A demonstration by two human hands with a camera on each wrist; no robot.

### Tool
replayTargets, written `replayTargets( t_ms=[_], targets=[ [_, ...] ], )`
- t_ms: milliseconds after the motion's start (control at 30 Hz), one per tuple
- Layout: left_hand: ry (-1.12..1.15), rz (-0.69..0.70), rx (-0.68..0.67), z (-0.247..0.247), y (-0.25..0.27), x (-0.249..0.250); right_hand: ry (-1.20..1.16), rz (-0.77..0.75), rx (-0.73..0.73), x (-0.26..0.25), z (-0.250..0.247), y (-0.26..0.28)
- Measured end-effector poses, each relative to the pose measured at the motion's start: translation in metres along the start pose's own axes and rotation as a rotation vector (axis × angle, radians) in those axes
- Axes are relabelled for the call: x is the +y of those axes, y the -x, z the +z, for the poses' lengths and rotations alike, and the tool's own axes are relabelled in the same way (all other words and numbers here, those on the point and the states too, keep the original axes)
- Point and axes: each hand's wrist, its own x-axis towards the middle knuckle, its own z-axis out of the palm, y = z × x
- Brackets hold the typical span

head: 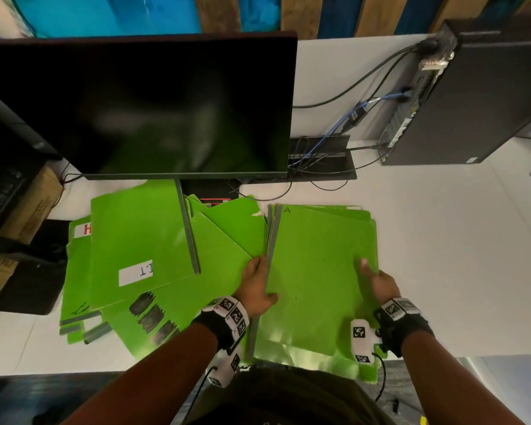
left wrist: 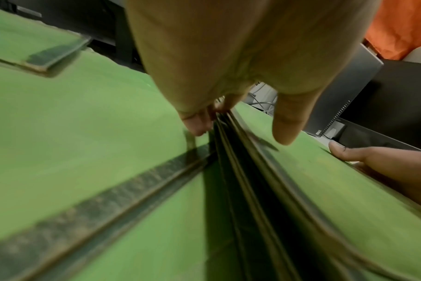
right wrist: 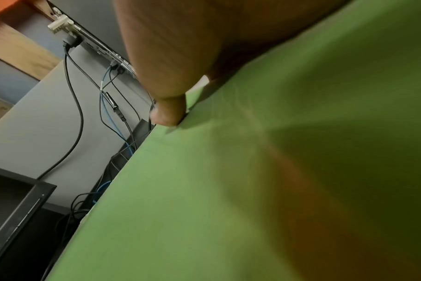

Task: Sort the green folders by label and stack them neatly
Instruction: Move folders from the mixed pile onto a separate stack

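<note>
Presently, findings by item, largest first:

Desk (head: 442,240): white; carries one dark monitor (head: 141,105), one black computer tower (head: 472,96) with a bundle of cables (head: 344,124), and all the folders.

Loose heap (head: 154,256): green folders fanned and overlapping on the left, under the monitor's lower edge. At least six can be told apart; the true count is hidden by overlap. Three labels show: a red "H", an upside-down white label, and one with scribbled-out black patches.

Stack (head: 316,271): several green folders on the right, nearest the person, top one marked "A". Edges are uneven and the near end hangs over the desk edge. The left wrist view shows about four spines; exact count unclear.

Left hand (head: 255,286): grasping the stack's spine side, fingers tucked at the edges, thumb on top.

Right hand (head: 380,283): grasping the opposite side, thumb pressed on the cover, fingers hidden beneath.

Risk: the overhanging end may slip to the floor if either grasp slackens. Squaring sideways may nudge the heap, burying labels and causing missorts.
</note>
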Motion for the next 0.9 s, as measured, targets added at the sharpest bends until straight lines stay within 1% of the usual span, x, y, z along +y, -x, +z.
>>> replayTargets(
  t_ms=[100, 200, 233, 267, 300, 333, 367, 400, 433, 467, 500, 567, 600, 667, 733, 833, 867, 900],
  targets=[
    [-0.038, 0.039, -0.038, -0.007, -0.003, -0.011, 0.053, -0.008, 0.051, -0.005, 0.006, 0.002],
    [0.038, 0.115, -0.031, -0.022, -0.005, -0.032, 0.104, 0.023, 0.106, -0.014, 0.010, 0.002],
    [0.075, 0.150, 0.009, -0.029, -0.004, -0.041, 0.118, 0.030, 0.106, -0.017, 0.010, 0.002],
    [0.104, 0.177, 0.093, -0.037, -0.002, -0.052, 0.125, 0.032, 0.106, -0.019, 0.011, 0.001],
    [0.125, 0.176, 0.215, -0.044, -0.001, -0.065, 0.136, 0.033, 0.106, -0.020, 0.011, -0.001],
    [0.126, 0.129, 0.357, -0.051, 0.001, -0.079, 0.149, 0.035, 0.105, -0.022, 0.011, -0.002],
    [0.113, 0.045, 0.491, -0.058, 0.005, -0.094, 0.162, 0.038, 0.106, -0.022, 0.012, -0.003],
    [0.084, -0.059, 0.594, -0.064, 0.009, -0.107, 0.170, 0.041, 0.113, -0.021, 0.010, -0.005],
    [0.044, -0.165, 0.654, -0.069, 0.016, -0.121, 0.179, 0.042, 0.116, -0.020, 0.011, -0.006],
    [-0.004, -0.240, 0.673, -0.071, 0.024, -0.132, 0.192, 0.036, 0.121, -0.020, 0.011, -0.007],
    [-0.052, -0.275, 0.670, -0.071, 0.031, -0.141, 0.202, 0.034, 0.124, -0.019, 0.011, -0.008],
    [-0.093, -0.313, 0.636, -0.068, 0.044, -0.154, 0.220, 0.032, 0.130, -0.018, 0.011, -0.010],
    [-0.086, -0.330, 0.643, -0.066, 0.049, -0.156, 0.225, 0.030, 0.131, -0.018, 0.011, -0.011],
    [-0.043, -0.412, 0.731, -0.060, 0.055, -0.156, 0.229, 0.033, 0.132, -0.017, 0.010, -0.012],
    [0.047, -0.551, 0.836, -0.056, 0.060, -0.153, 0.230, 0.037, 0.131, -0.016, 0.010, -0.014],
    [0.295, -0.790, 0.954, -0.059, 0.066, -0.151, 0.231, 0.034, 0.123, -0.016, 0.010, -0.014],
    [0.366, -0.877, 0.976, -0.063, 0.068, -0.152, 0.234, 0.033, 0.123, -0.016, 0.009, -0.014],
    [0.406, -0.953, 0.965, -0.067, 0.071, -0.154, 0.236, 0.039, 0.125, -0.016, 0.010, -0.014]
  ],
)
